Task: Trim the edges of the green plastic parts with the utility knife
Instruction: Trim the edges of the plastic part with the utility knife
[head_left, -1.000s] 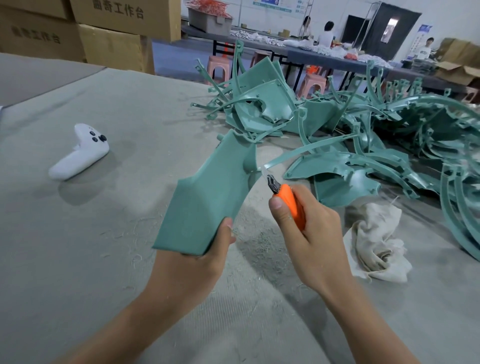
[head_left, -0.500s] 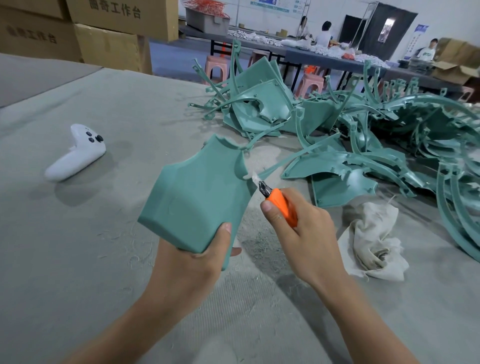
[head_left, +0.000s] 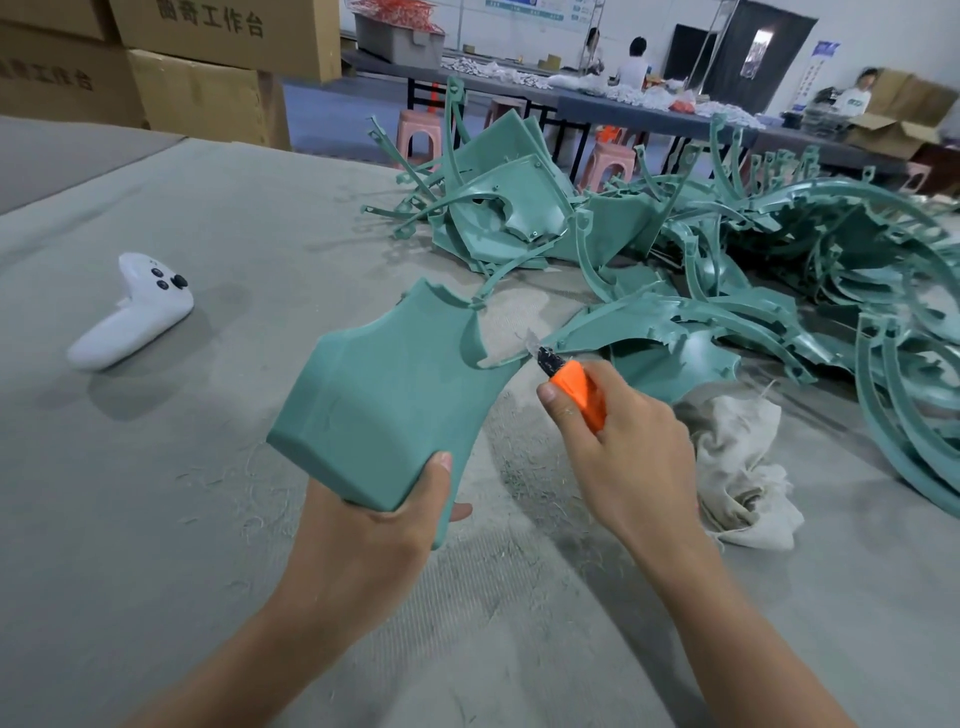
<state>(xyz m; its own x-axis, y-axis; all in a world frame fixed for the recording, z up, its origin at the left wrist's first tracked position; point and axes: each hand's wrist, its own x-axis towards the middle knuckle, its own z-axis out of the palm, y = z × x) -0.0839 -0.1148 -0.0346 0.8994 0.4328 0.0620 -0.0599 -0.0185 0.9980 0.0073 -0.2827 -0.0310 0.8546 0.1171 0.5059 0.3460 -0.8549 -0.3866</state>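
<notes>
With a rag (head_left: 743, 467) just right of its knuckles and the parts pile (head_left: 727, 260) beyond, the right hand (head_left: 623, 447) grips the utility knife (head_left: 576, 387), blade pointing up-left at the notched edge of the green panel (head_left: 384, 384), whose near end the left hand (head_left: 384, 525) clasps, long axis leading away.

We saw bright, even indoor light. The right hand (head_left: 623, 457) and controller (head_left: 130, 312) cast soft shadows; far workers (head_left: 857, 96) were blurred, edges bowed.

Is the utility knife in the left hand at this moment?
No, the right hand grips the orange utility knife, while the left hand holds the green part.
</notes>
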